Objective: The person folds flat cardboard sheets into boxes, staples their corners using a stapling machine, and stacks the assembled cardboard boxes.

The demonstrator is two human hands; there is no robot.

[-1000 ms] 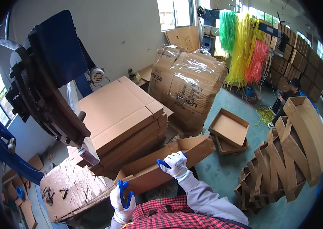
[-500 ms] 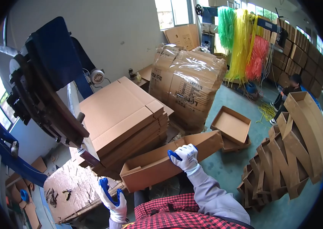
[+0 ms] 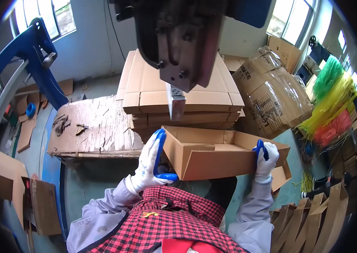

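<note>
as the left hand [image 3: 153,162] now stands at the left end of the cardboard box [image 3: 222,164], its fingers are spread wide with the thumb well apart; it has no grip on the box, and whether the fingertips touch the end wall cannot be told. the right hand [image 3: 267,158] is curled closely over the rim near the box's right end and has hold of the wall there.

changes noted: half a second ago the left hand was apart from the box and the right hand held the front wall nearer its middle. the view has also swung left. in this inspector's judgement, the box is now framed from both ends, though carried mainly by the right hand.

the box is tilted, hollow side up, in front of the torso. just behind it is a stack of folded cardboard [image 3: 212,99]; over that hangs a dark machine head [image 3: 191,50], with a metal arm [image 3: 177,105] beneath. these appear to limit clearance on the far side.

to the left, a tabletop [image 3: 111,137] bears pliers [image 3: 80,129], a dark rag-like item [image 3: 61,123] and scraps. to the right are a plastic-wrapped bundle [image 3: 271,92], coloured strands [image 3: 330,103] and nested cardboard trays [image 3: 313,221].
</note>
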